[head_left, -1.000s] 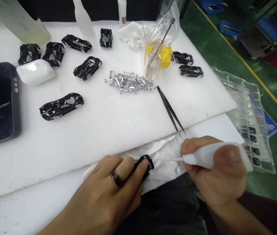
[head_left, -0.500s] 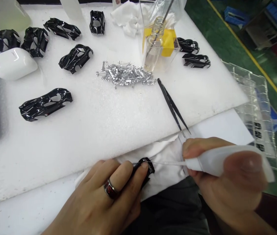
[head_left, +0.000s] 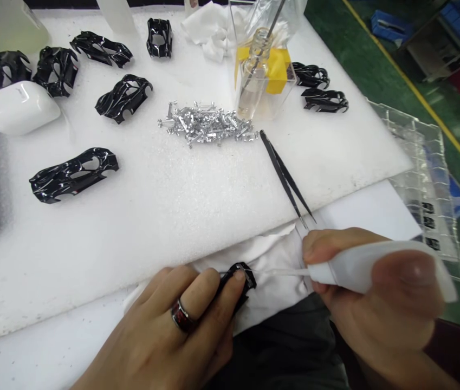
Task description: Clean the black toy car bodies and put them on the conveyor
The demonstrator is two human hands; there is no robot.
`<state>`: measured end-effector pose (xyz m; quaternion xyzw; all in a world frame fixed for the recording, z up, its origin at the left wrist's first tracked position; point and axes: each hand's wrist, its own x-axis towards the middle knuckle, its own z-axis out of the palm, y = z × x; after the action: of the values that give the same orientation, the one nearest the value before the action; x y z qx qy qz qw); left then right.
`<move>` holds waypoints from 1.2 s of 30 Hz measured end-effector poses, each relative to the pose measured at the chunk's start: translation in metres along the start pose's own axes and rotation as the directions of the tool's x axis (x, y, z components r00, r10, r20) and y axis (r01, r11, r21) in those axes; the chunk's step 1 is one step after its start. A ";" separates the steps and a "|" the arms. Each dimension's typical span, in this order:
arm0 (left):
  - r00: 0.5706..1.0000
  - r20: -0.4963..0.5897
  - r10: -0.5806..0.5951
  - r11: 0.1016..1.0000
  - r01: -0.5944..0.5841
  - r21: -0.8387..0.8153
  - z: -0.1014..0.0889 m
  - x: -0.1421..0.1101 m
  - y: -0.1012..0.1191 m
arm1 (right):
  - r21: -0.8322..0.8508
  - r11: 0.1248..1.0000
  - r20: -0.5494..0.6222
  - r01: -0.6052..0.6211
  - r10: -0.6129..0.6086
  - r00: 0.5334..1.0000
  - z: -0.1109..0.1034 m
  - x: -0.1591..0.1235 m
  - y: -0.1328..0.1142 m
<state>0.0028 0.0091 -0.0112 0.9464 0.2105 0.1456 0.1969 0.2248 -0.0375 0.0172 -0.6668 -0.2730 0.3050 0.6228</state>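
My left hand (head_left: 173, 330), a ring on one finger, is closed on a small black model car body (head_left: 247, 277) above a white cloth (head_left: 270, 290). Fingers hide much of that body; one fingertip presses near its exposed end. In my right hand (head_left: 360, 303) is a translucent white squeeze bottle (head_left: 354, 265), lying nearly level. Its long thin nozzle (head_left: 284, 272) points left, with the tip at or just beside the held body; contact is too fine to tell. Black tweezers (head_left: 284, 176) lie just beyond my right hand on the white foam board (head_left: 152, 216).
Several black car bodies (head_left: 74, 174) stand on the foam. A heap of small silver parts (head_left: 209, 125) lies mid-board, beside a glass bottle (head_left: 252, 81) with a rod in it and a clear box with yellow tape (head_left: 277, 70). A white case (head_left: 18, 108) sits left; a clear compartment tray (head_left: 433, 189) is right.
The view has shifted very slightly. The nozzle tip seems drawn a touch right from the held car body; both hands keep their grips.
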 end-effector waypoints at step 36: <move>1.000 0.004 -0.024 1.000 0.024 -0.019 -0.001 0.001 0.000 | 0.028 1.000 0.053 -0.011 0.009 0.999 -0.008 0.000 -0.002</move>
<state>0.0036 0.0099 -0.0095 0.9422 0.2200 0.1435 0.2078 0.2306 -0.0426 0.0199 -0.6510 -0.2818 0.3294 0.6231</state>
